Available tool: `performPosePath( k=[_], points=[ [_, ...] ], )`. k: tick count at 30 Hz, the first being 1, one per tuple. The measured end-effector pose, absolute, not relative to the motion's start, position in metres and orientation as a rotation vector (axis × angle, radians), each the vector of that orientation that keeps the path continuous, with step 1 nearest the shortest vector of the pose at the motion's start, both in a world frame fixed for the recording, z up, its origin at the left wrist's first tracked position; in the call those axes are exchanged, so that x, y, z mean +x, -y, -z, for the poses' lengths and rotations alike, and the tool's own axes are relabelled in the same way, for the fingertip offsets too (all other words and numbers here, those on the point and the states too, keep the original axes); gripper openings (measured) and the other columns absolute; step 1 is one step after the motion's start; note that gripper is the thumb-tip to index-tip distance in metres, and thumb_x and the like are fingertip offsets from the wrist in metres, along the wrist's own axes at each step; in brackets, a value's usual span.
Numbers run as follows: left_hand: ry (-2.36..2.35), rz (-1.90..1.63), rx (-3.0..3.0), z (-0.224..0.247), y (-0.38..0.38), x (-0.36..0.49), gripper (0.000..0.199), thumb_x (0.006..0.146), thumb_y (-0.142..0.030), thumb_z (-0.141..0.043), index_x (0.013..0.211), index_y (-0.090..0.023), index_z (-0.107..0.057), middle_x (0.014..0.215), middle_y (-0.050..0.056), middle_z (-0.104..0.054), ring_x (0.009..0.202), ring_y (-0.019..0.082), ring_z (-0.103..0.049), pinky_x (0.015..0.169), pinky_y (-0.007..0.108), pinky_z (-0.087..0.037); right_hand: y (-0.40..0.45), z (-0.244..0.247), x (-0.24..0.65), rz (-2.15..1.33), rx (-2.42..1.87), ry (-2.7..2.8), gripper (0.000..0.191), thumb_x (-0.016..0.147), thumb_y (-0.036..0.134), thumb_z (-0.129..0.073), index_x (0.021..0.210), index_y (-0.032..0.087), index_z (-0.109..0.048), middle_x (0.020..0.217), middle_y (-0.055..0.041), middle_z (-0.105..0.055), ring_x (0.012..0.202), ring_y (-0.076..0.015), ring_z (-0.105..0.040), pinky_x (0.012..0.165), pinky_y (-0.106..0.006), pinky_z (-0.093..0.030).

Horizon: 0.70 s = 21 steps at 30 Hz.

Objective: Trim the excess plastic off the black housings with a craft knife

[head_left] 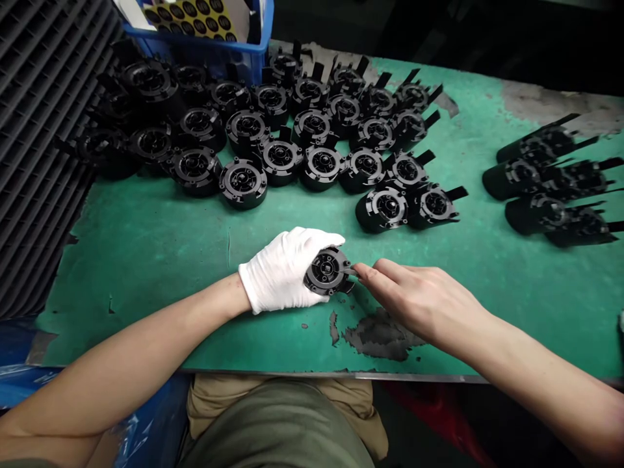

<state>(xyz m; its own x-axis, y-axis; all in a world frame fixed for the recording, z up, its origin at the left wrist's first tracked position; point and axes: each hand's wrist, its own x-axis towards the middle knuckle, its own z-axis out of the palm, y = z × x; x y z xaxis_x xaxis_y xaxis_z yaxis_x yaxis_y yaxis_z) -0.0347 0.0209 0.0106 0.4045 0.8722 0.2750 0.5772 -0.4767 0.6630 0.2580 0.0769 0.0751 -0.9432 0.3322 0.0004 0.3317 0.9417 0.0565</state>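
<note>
Your round black moulded housing (pixel 327 271) sits just above the near edge of the counter, held tilted, with its ribbed face toward you. Your left hand (pixel 283 270), in a white fabric glove, is closed around its rim from the left and has firm hold of it, cradling it so that the centre stays uncovered. Your bare right hand (pixel 414 302) comes in from the right with its fingers stretched out together. Their fingertips (pixel 363 272) are at a small flat tab (pixel 348 266) on the housing's edge. Your thumb is out of sight, so you cannot tell from this view whether the right hand is pinching the tab or only touching it.

This is a steady way to work: the glove carries the housing, and the bare fingertips give you feel at the tab. A firm left grip and a light right touch suit such a small part.

Past your hands, rows of matching housings (pixel 242 184) stand on the green counter top (pixel 146 260), with a tighter group (pixel 536 188) to the right. A blue plastic crate (pixel 244 45) sits beyond them, and a ribbed dark mat (pixel 39 130) lies at the left.
</note>
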Motion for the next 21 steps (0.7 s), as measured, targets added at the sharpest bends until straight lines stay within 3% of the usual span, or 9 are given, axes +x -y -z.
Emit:
performPosePath(
  k=[5,10,17,21],
  points=[
    [-1.212,-0.849,2.202,-0.012,-0.022,-0.035,0.082,0.088,-0.042,-0.089,0.157,-0.020,-0.051,0.151,0.018,-0.071,0.135,0.038,-0.072,0.117,0.055,-0.060,-0.080,-0.066,0.260,-0.047,0.538,-3.197,0.029,0.112,0.011,-0.051,0.141,0.014,-0.057,0.086,0.0021,-0.061,0.060,-0.0130,-0.046,0.057,-0.031,-0.031],
    [-1.231,-0.832,2.198,-0.011,-0.021,-0.036,0.083,0.089,-0.043,-0.089,0.159,-0.021,-0.050,0.152,0.018,-0.071,0.138,0.039,-0.072,0.119,0.056,-0.059,-0.078,-0.063,0.262,0.013,0.564,-3.219,0.027,0.114,0.016,-0.055,0.139,0.015,-0.060,0.085,0.0024,-0.060,0.060,-0.0121,-0.046,0.057,-0.031,-0.031],
    [-1.216,-0.860,2.208,-0.010,-0.021,-0.036,0.078,0.092,-0.044,-0.086,0.158,-0.019,-0.051,0.150,0.019,-0.072,0.135,0.038,-0.073,0.116,0.055,-0.060,-0.075,-0.082,0.253,-0.079,0.502,-3.086,0.047,0.096,-0.006,-0.050,0.139,0.009,-0.061,0.085,-0.0002,-0.062,0.060,-0.0142,-0.050,0.056,-0.034,-0.030],
    [-1.220,-0.850,2.191,-0.012,-0.022,-0.035,0.076,0.092,-0.043,-0.085,0.156,-0.020,-0.053,0.149,0.018,-0.073,0.135,0.038,-0.074,0.117,0.053,-0.060,-0.079,-0.088,0.251,-0.087,0.399,-3.062,0.053,0.091,-0.008,-0.049,0.141,0.007,-0.060,0.086,-0.0017,-0.064,0.062,-0.0161,-0.055,0.056,-0.036,-0.031]
  ],
)
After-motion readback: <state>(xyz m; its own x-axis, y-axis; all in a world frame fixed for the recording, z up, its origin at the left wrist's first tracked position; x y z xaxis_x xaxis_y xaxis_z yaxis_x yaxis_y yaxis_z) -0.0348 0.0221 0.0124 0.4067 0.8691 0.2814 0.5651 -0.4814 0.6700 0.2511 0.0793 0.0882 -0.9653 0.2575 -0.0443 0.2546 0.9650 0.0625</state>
